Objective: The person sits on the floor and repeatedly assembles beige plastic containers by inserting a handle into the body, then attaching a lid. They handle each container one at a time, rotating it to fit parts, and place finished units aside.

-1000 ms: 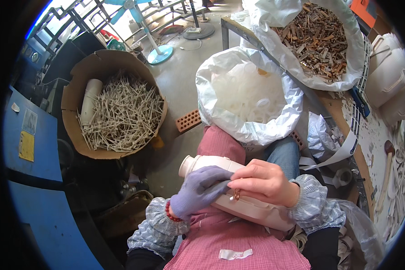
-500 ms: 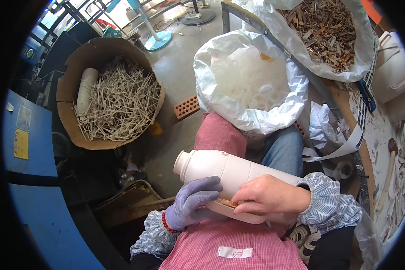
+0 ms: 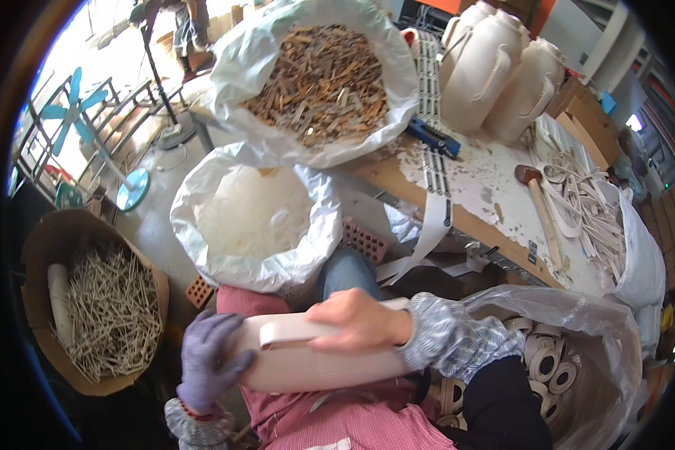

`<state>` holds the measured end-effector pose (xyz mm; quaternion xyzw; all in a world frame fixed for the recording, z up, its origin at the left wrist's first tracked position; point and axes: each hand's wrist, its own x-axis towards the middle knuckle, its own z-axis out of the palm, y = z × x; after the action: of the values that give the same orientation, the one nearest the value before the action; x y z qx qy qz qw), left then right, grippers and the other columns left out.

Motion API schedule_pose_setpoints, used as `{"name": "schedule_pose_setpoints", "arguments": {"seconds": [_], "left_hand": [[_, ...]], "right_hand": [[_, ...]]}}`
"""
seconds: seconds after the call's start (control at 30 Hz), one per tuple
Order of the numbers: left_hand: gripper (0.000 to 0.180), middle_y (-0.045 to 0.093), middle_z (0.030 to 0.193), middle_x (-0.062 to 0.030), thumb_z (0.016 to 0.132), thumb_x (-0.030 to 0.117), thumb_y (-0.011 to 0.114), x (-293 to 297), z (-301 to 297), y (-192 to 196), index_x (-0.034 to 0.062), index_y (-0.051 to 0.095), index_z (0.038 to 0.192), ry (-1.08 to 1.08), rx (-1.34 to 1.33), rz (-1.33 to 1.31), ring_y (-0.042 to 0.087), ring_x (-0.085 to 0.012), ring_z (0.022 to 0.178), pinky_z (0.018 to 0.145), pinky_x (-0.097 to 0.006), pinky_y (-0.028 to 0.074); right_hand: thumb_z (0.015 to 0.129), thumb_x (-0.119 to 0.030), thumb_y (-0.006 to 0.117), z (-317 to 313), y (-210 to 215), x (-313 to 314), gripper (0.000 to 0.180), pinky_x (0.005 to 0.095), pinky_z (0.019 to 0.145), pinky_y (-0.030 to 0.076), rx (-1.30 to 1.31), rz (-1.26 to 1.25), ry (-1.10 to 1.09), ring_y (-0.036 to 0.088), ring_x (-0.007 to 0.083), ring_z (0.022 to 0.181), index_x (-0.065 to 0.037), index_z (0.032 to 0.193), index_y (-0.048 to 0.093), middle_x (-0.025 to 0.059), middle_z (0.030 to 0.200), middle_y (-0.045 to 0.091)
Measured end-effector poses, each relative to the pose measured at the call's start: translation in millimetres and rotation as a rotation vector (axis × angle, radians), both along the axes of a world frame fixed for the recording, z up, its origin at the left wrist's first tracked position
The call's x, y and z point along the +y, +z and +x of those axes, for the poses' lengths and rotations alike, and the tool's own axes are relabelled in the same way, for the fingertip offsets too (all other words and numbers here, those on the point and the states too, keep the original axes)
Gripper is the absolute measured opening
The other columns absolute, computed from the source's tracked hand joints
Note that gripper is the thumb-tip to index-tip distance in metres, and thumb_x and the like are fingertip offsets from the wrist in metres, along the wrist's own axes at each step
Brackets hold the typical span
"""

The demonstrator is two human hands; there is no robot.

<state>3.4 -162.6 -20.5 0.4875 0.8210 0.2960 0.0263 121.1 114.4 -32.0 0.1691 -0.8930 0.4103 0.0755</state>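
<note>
Here, both hands' grip on a cream jug (image 3: 315, 360), beside littered workbench (image 3: 487, 180).

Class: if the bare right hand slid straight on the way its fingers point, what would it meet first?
Likely the purple-gloved left hand, gripping the far end of the same cream plastic jug that the right hand rests on; depth is unclear.

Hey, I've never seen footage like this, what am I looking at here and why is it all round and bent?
It is one picture from a wide-angle camera worn on a person's head, looking down, so straight edges curve. The left hand, in a purple glove, and the bare right hand hold a long cream plastic jug across the lap. Around them: a white sack of pale strips, a sack of brown pieces, a cardboard drum of thin sticks, and a workbench with a hammer.
</note>
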Motion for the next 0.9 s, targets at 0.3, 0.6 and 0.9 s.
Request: {"name": "schedule_pose_setpoints", "arguments": {"seconds": [0.3, 0.6, 0.9], "left_hand": [[0.051, 0.060, 0.118, -0.0237, 0.092, 0.044, 0.056, 53, -30, 46, -0.0005, 0.062, 0.118, -0.081, -0.289, 0.619, 0.058, -0.0304, 0.109, 0.095, -0.041, 0.045], [0.034, 0.068, 0.112, -0.0126, 0.095, 0.021, 0.053, 126, -57, 72, -0.0040, 0.067, 0.112, -0.101, -0.598, 0.384, 0.060, -0.0194, 0.105, 0.094, -0.032, 0.045], [0.064, 0.055, 0.135, -0.0137, 0.080, 0.034, 0.074, 150, -78, 59, 0.0010, 0.055, 0.132, -0.426, -0.765, 0.185, 0.052, -0.0239, 0.123, 0.105, -0.038, 0.040]], "right_hand": [[0.098, -0.028, 0.057, 19, -34, 56, 0.033, 0.0239, 0.073, 0.047, -0.472, -1.082, 0.014, 0.058, 0.0090, 0.077, 0.000, 0.115, 0.059, 0.0022, 0.082, 0.062], [0.103, -0.032, 0.047, 24, -70, 61, 0.032, 0.0232, 0.061, 0.043, -0.463, -1.330, -0.152, 0.056, 0.0080, 0.069, -0.002, 0.104, 0.058, 0.0023, 0.079, 0.060], [0.102, -0.035, 0.048, 19, -151, 36, 0.043, 0.0321, 0.093, 0.048, -0.460, -1.438, -0.281, 0.060, 0.0133, 0.104, -0.003, 0.129, 0.056, 0.0040, 0.119, 0.063]]}}
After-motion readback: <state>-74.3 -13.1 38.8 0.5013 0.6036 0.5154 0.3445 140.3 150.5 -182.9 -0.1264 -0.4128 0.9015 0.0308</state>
